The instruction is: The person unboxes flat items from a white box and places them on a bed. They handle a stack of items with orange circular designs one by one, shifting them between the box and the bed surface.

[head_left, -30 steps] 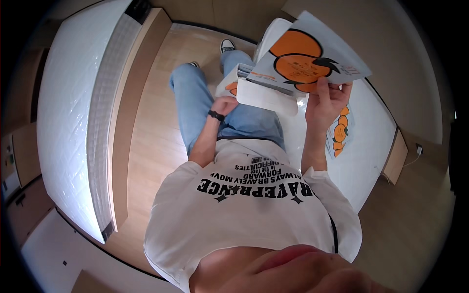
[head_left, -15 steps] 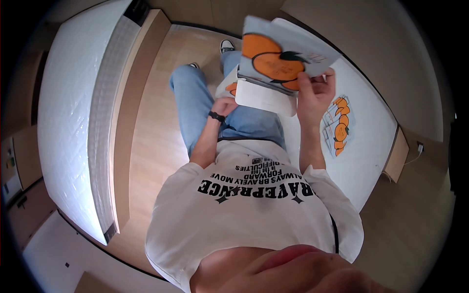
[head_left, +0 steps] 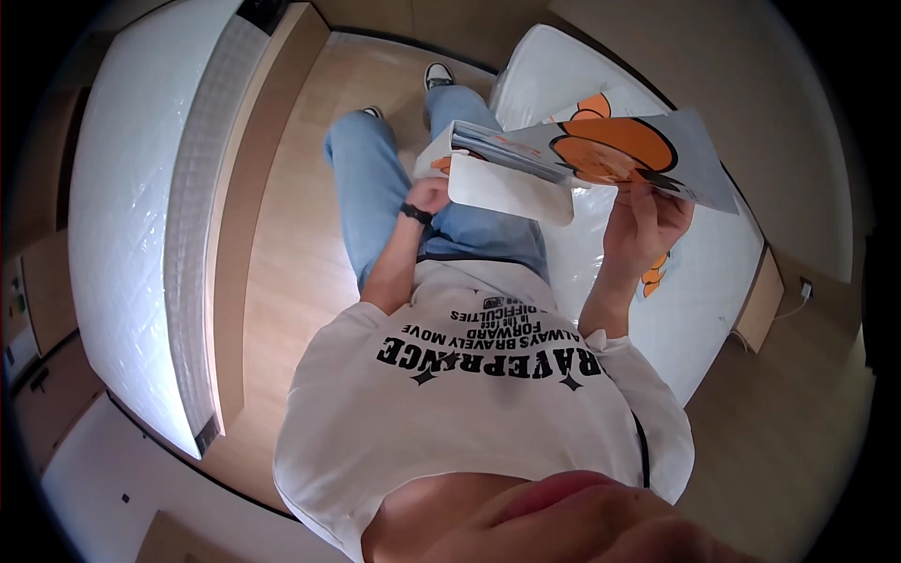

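Observation:
A white cardboard box point(head_left: 511, 190) stands tilted over my lap, its flap folded down toward me. Several flat grey packets point(head_left: 490, 143) are packed on edge inside it. My left hand point(head_left: 430, 194) grips the box's left side from below, its fingertips hidden. Between thumb and fingers, my right hand point(head_left: 649, 223) pinches a flat grey packet point(head_left: 690, 155) printed with oranges. That packet is right of the box opening, its left end overlapping the box. Behind it shows another orange-printed surface point(head_left: 591, 106); I cannot tell whether it belongs to the box.
Under my right side is a plastic-wrapped white mattress point(head_left: 648, 347). More orange-printed packets point(head_left: 654, 278) lie on it, mostly hidden by my right hand. To the left, another wrapped mattress point(head_left: 131, 235) rests on a wooden bed frame point(head_left: 258, 169). A white cable point(head_left: 793, 308) hangs at the right.
My right hand has moved right and lower with the grey packet, tilting it and uncovering the packets in the box. The left hand keeps the box nearly still.

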Tool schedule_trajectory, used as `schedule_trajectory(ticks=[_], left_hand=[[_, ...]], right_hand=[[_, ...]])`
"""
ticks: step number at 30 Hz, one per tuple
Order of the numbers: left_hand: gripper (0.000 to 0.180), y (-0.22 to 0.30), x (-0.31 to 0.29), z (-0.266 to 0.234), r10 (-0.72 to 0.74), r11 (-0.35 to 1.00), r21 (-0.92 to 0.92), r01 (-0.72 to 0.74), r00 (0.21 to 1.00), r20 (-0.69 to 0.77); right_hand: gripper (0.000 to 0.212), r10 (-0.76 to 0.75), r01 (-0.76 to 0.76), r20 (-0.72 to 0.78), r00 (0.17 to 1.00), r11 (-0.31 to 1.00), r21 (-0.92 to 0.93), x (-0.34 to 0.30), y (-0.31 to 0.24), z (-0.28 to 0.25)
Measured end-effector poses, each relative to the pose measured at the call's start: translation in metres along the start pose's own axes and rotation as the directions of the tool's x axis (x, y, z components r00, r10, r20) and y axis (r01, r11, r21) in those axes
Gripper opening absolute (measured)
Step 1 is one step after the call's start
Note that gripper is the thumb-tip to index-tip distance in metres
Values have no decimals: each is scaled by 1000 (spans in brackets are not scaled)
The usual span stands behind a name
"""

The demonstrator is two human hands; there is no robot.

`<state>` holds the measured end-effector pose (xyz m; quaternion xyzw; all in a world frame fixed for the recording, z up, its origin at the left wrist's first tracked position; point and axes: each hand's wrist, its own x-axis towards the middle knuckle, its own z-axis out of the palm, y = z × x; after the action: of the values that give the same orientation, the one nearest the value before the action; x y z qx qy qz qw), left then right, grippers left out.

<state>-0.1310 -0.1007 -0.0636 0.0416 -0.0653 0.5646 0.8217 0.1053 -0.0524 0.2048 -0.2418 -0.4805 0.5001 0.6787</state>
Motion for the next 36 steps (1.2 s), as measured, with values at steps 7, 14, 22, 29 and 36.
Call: schedule_trajectory(ticks=[7,14,22,29,36], left_hand=[[49,4,0,-1,-32,998,55,32,999,-3],[48,4,2,3,-94,994,-45,96,995,34],[47,3,-4,3,-47,999,12,48,996,-76],[44,28,-73,-148,-165,975,-209,74,870,-464],[44,-2,9,-7,53,983,183,19,924,-379]], right_hand=[[30,47,-48,-10,999,994,-101,-1,2,8],[32,-9,2,-54,998,992,-122,3,2,13],[23,356,-266,141,924,863,-430,-3,13,22],[10,234,4,353,906,829,-560,9,0,34],[14,234,353,522,821,510,-784,26,-14,25]])
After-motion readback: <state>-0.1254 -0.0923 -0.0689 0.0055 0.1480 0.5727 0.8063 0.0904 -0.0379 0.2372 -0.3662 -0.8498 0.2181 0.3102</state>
